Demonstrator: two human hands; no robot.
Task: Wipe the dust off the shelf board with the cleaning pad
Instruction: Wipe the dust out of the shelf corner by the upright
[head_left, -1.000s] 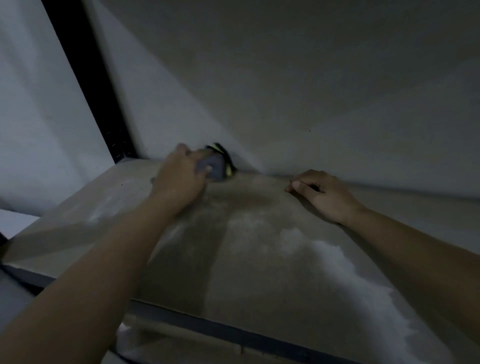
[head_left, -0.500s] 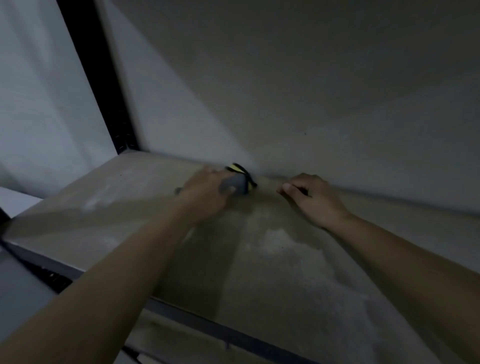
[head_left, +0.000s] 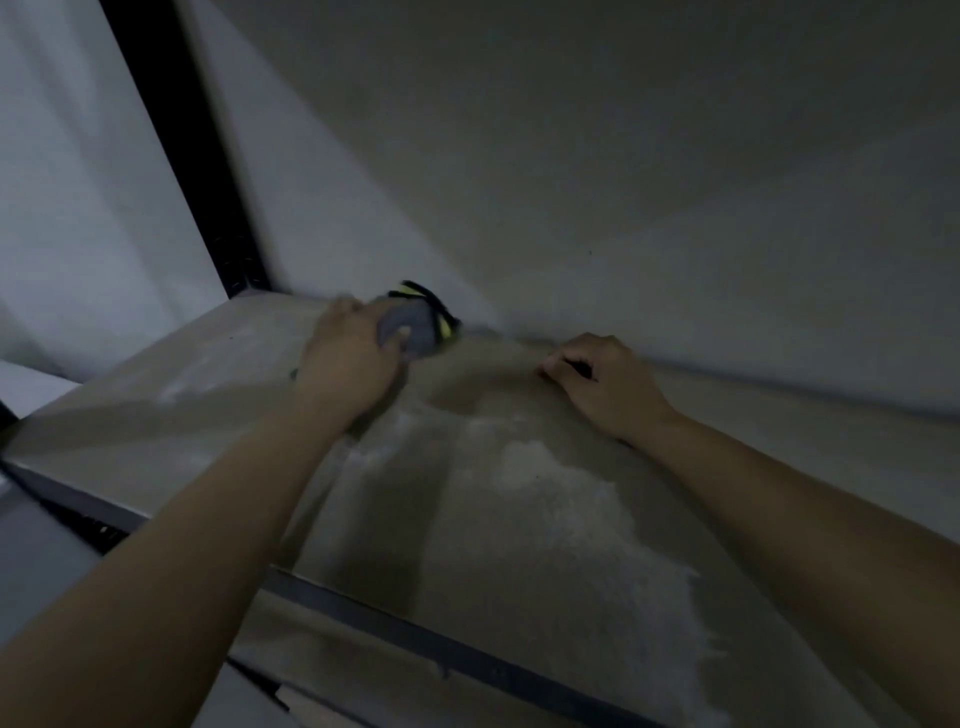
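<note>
The shelf board (head_left: 171, 410) is a pale slab seen in dim light, with a white patch of dust (head_left: 582, 525) across its middle and right. My left hand (head_left: 348, 364) grips the grey cleaning pad (head_left: 415, 327), which has a yellow and black edge, and presses it on the board near the back wall. To the right of it, my right hand (head_left: 608, 384) rests on the board by the wall, fingers curled, holding nothing.
A black upright post (head_left: 208, 171) of the rack stands at the back left corner. A dark metal rail (head_left: 447, 649) runs along the board's front edge. The wall rises directly behind the board.
My left hand has swept the pad right along the back wall and then back left. The right hand stays in place on the board.
</note>
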